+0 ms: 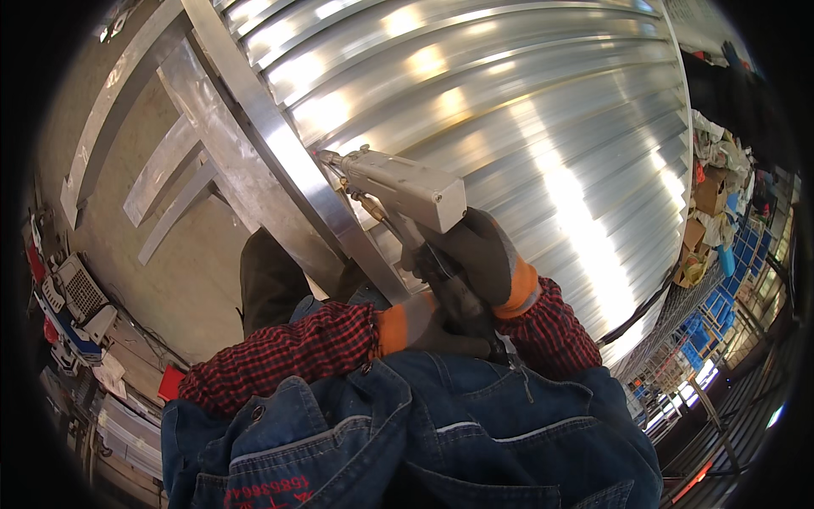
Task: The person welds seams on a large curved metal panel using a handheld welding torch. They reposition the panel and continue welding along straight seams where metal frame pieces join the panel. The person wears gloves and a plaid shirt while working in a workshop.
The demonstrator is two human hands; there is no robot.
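My right hand, in a dark glove with an orange cuff, grips the handle of a beige gun-shaped tool. The tool's nozzle tip touches the edge of a shiny metal frame bar beside a large ribbed metal panel. My left hand, gloved the same way, sits just below the right hand and holds the lower part of the tool, where a cable leaves it. Both sleeves are red checked cloth over blue denim overalls.
More metal bars lie on the concrete floor at the left. Boxes and equipment stand at the far left. Cardboard boxes and blue crates pile up at the right, beside wire racks.
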